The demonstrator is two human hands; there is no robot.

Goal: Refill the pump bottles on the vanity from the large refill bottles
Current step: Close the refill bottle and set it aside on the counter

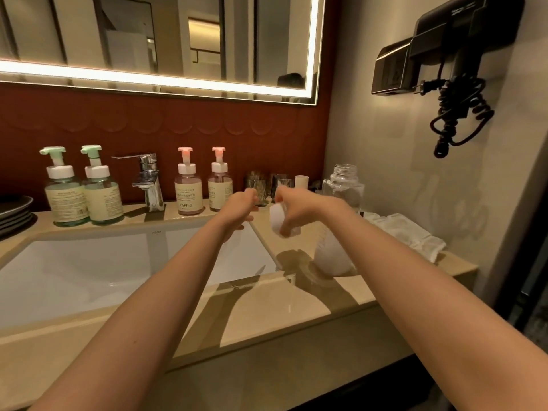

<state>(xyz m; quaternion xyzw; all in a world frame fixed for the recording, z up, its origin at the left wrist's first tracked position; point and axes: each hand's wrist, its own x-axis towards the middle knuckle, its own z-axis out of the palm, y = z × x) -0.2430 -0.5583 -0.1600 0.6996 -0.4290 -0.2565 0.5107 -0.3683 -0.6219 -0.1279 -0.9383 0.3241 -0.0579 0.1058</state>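
Note:
Two green-pump bottles (66, 191) (102, 189) stand left of the tap. Right of it stand two pink-pump bottles (188, 185) (220, 182). A clear bottle (344, 186) with no pump or cap stands at the back right of the vanity. A large white refill bottle (332, 259) rests on the counter, partly hidden under my right forearm. My right hand (299, 207) grips its white top end, which is blurred. Just left of that top is my left hand (240, 206), fingers loosely curled, with nothing visible in it.
The white sink basin (89, 271) lies below my left arm, with a chrome tap (149, 182) behind it. Drinking glasses (258, 185) stand behind my hands. Folded white cloths (412, 232) lie at the right. Dark plates (14, 212) are stacked far left. A hair dryer (453, 69) hangs on the right wall.

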